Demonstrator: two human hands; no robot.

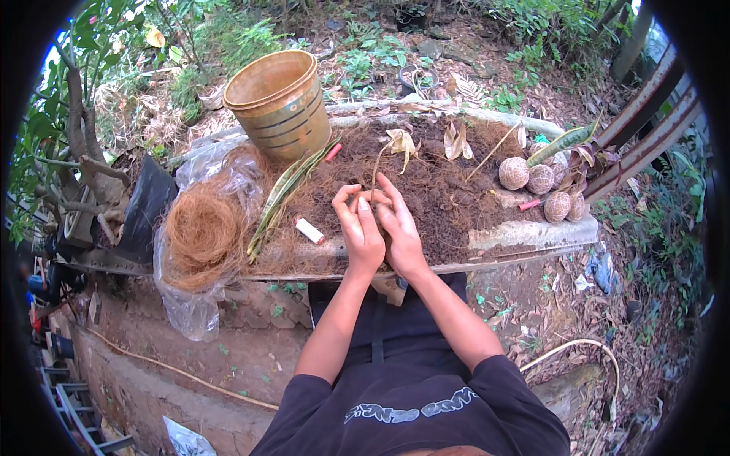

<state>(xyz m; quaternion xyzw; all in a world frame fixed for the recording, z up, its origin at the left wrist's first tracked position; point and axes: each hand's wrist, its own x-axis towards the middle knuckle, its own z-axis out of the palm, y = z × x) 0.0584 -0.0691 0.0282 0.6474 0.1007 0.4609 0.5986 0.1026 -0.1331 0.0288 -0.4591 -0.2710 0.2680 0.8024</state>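
Observation:
My left hand [360, 230] and my right hand [400, 229] are cupped together over the middle of the bench, fingers curled toward each other. Between them rises a thin brown plant stem [376, 166], leaning up toward a pale, wilted leaf [401, 143]. Whatever surrounds the stem's lower end is hidden by my palms. Dark soil mixed with brown fibre [449, 205] lies spread beyond and beside my hands. Just left of them is a white thread spool [309, 230]. Long green-and-yellow leaves [283, 190] lie farther left.
A large tan bucket [285, 114] stands at the back left. Coconut fibre [201, 232] is heaped on clear plastic [199, 319]. Several thread-wrapped balls [514, 174] sit at the right, near rusty metal bars [646, 144]. A red stick-like piece [333, 152] lies beside the bucket.

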